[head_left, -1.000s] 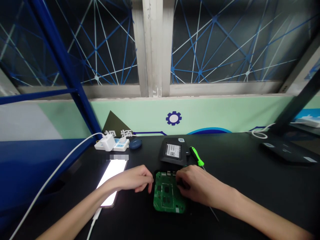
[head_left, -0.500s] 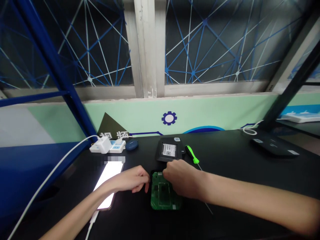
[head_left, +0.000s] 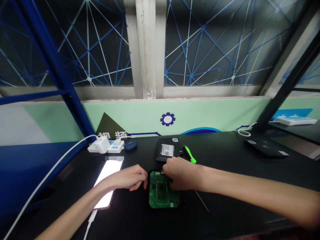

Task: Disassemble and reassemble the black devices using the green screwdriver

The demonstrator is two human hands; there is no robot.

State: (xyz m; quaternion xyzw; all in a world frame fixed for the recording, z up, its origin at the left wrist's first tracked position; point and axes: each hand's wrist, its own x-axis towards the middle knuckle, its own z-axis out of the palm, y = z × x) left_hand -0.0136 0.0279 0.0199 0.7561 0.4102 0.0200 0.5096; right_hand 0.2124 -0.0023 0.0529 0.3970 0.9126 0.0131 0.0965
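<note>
A green circuit board (head_left: 163, 195) lies in a dark shell on the black table. My left hand (head_left: 135, 177) is beside the board's left edge, its fingers curled and a fingertip pointing down by the shell's rim; nothing shows in it. Over the board's upper right corner, my right hand (head_left: 181, 173) is closed, its fingertips turned down and mostly hidden; I cannot make out whether they grip anything. Just behind it lies a black cover (head_left: 168, 150) with a white label. A screwdriver (head_left: 189, 154) with a green and black handle rests on the table, its shaft passing beneath my right forearm.
A phone (head_left: 107, 176) with a bright screen lies under my left forearm, a white cable plugged in. Behind it are a power strip (head_left: 117, 146) with a white charger (head_left: 103, 144) and a dark blue rounded object (head_left: 130, 145). A flat black device (head_left: 266, 149) lies at right.
The view has shifted slightly, so most things on the table appear a little further left. Both hands keep nearly the same pose beside and over the board.
</note>
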